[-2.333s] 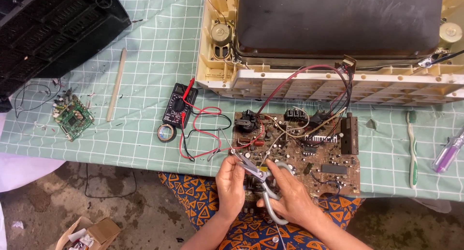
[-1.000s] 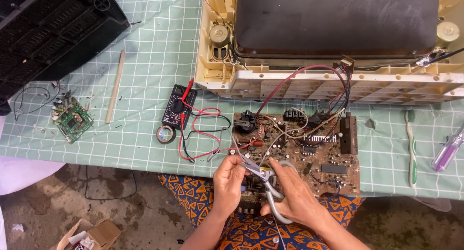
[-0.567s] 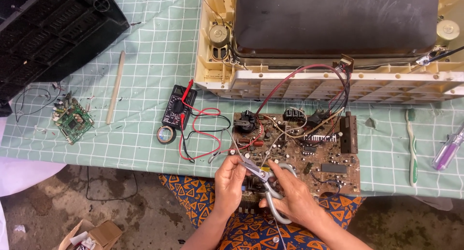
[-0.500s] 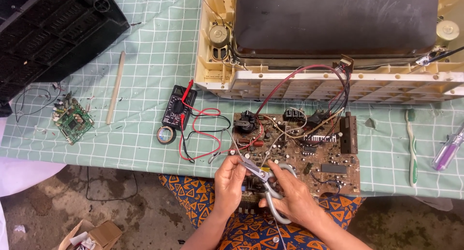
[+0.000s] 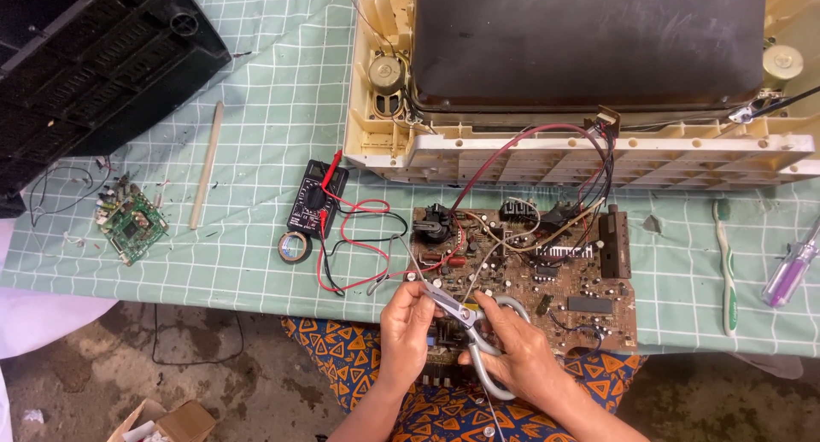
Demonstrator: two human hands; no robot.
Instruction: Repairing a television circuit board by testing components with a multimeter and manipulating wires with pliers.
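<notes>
Head view, from left to right: a black slatted back cover (image 5: 85, 58) lies at the far left of the surface (image 5: 256, 109), which wears a pale green grid mat. Below it sits a small green circuit board (image 5: 131, 227), then a pale stick (image 5: 206, 164), a black multimeter (image 5: 317, 199) with red and black leads, and a roll of tape (image 5: 295, 247) touching its near end. The left hand (image 5: 408, 322) pinches closed on a thin wire at the near left edge of the brown circuit board (image 5: 530, 275). Just beside it, the right hand (image 5: 512, 348) has its grip closed through the grey handles of the scissors (image 5: 470, 322), whose blades point at the left fingertips. Behind stands an opened cream television shell (image 5: 581, 75). Farther right lie a toothbrush (image 5: 726, 263) and a purple-handled screwdriver (image 5: 793, 271). Under the surface is bare dirty floor with a cardboard box (image 5: 162, 422)
</notes>
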